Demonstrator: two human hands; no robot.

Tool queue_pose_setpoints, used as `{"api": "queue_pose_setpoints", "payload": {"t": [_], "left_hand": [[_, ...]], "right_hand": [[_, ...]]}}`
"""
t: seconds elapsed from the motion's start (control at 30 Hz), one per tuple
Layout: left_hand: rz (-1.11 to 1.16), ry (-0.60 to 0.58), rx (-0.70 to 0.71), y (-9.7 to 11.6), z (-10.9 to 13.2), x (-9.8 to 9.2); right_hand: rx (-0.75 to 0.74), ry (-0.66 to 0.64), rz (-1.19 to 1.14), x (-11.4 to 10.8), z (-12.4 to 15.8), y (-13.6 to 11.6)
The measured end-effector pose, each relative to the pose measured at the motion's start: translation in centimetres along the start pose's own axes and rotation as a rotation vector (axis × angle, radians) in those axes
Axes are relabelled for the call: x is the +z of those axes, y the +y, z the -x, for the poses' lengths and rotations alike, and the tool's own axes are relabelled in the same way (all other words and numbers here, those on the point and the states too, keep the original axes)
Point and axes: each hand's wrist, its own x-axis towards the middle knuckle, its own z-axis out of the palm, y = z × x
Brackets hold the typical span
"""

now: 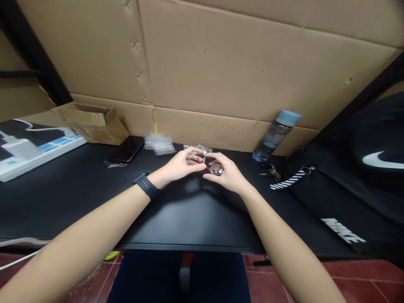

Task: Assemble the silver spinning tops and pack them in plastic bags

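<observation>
Both hands meet above the middle of the black table. My right hand (231,171) is closed round a shiny, round metal piece (216,170), its thumb below and fingers above. A thin red cord (207,168) runs from this piece towards my left hand (184,163). That hand has its thumb and fingers closed on the red cord, near a small silvery ring-like part; the exact kind of the item is too small to tell. Just behind the fingertips lie small clear plastic packets (206,149) with shiny contents, partly hidden by the hands.
On the left are a power strip (63,147), an open cardboard box (101,124), a phone (126,150) and a stack of clear bags (159,144). To the right stand a water bottle (274,139), keys (274,172) and a black bag (344,198). A cardboard wall (221,63) closes the back.
</observation>
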Motion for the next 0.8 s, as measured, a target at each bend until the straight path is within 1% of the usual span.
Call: {"api": "queue_pose_setpoints", "payload": {"t": [0.07, 0.2, 0.3, 0.37, 0.43, 0.47, 0.5, 0.53, 0.57, 0.63, 0.67, 0.73, 0.8], "left_hand": [[0.137, -0.014, -0.045, 0.3, 0.2, 1.1], [0.254, 0.014, -0.047, 0.7, 0.7, 2.4], [0.258, 0.004, -0.037, 0.7, 0.6, 2.4], [0.189, -0.026, -0.011, 0.8, 0.4, 1.8], [-0.017, -0.025, 0.067, 0.8, 0.1, 0.5], [-0.184, 0.008, 0.118, 0.7, -0.1, -0.4], [-0.413, 0.055, 0.157, 0.4, -0.2, -1.4], [-0.64, 0.132, 0.177, 0.0, -0.3, -2.5], [-0.835, 0.168, 0.158, -0.5, -0.4, -3.7], [-1.086, 0.218, 0.042, -1.9, -0.5, -5.7], [-1.151, 0.209, -0.038, -2.6, -0.6, -6.5], [-1.209, 0.135, -0.168, -3.8, -0.7, -7.7], [-1.232, 0.081, -0.22, -4.4, -0.9, -8.4]], "right_hand": [[-0.06, 0.008, -0.018, 0.3, -0.1, -0.2], [-0.117, 0.049, -0.004, 0.5, -0.2, -0.7], [-0.161, 0.076, 0.005, 0.4, -0.2, -0.9], [-0.162, 0.075, 0.001, 0.4, -0.2, -0.9], [-0.134, 0.075, 0.01, 0.3, -0.2, -0.9], [-0.117, 0.076, 0.021, 0.3, -0.2, -0.8], [-0.099, 0.079, 0.036, 0.2, -0.2, -0.7], [-0.083, 0.081, 0.05, 0.2, -0.2, -0.6], [-0.069, 0.08, 0.061, 0.1, -0.2, -0.6], [-0.049, 0.076, 0.069, 0.0, -0.2, -0.5], [-0.042, 0.073, 0.068, 0.0, -0.2, -0.4], [-0.035, 0.069, 0.07, -0.1, -0.2, -0.4], [-0.034, 0.069, 0.086, -0.2, -0.2, -0.4]]}}
